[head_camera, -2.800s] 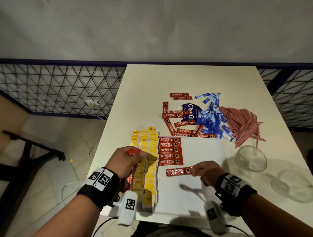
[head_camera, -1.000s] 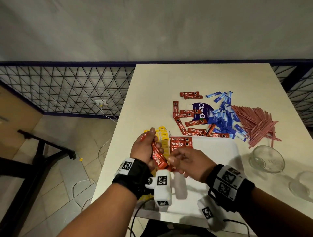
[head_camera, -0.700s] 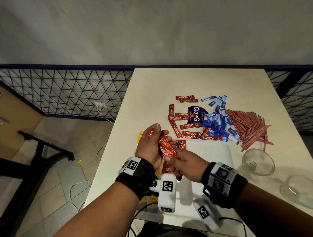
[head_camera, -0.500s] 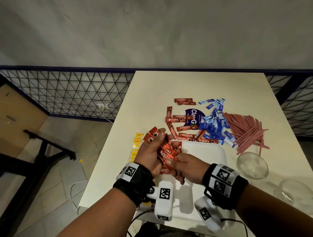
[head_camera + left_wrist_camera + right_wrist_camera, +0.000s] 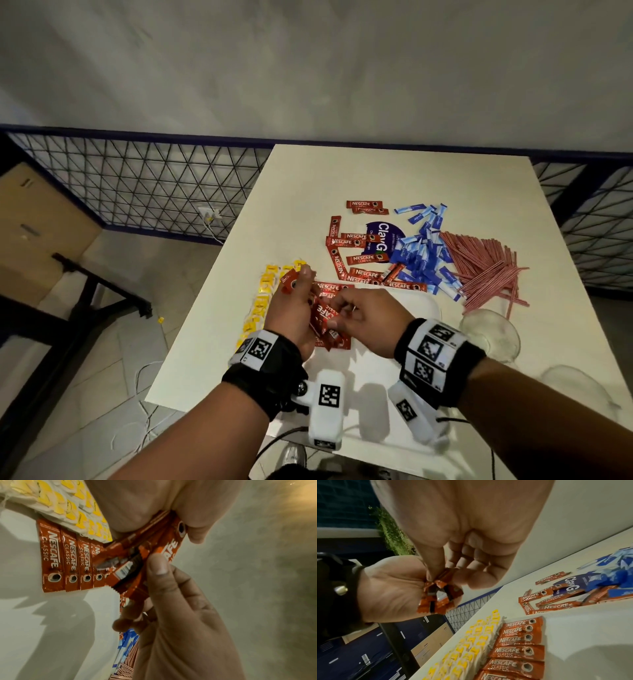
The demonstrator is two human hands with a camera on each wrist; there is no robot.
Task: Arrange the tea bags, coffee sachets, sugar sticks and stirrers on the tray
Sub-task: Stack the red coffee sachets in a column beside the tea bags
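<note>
My left hand [image 5: 297,303] grips a fanned bunch of red coffee sachets [image 5: 323,320] above the left part of the white tray [image 5: 423,305]. My right hand [image 5: 344,313] pinches one sachet of that bunch [image 5: 444,573] between thumb [image 5: 157,566] and fingers. A neat row of coffee sachets [image 5: 517,642] lies on the tray beside columns of yellow tea bags [image 5: 467,642]. Beyond the tray, loose coffee sachets [image 5: 359,260], blue sugar sticks [image 5: 421,253] and red stirrers [image 5: 486,263] lie on the table.
A dark blue round pack [image 5: 383,236] lies under the loose sachets. Two clear glass bowls [image 5: 489,335] [image 5: 579,387] stand right of the tray. The table's left edge drops to the floor, with a metal mesh railing [image 5: 137,192] behind.
My right hand, which earlier held a single sachet over the tray, has come back to the left hand's bunch and now pinches a sachet there. The bunch has fanned out.
</note>
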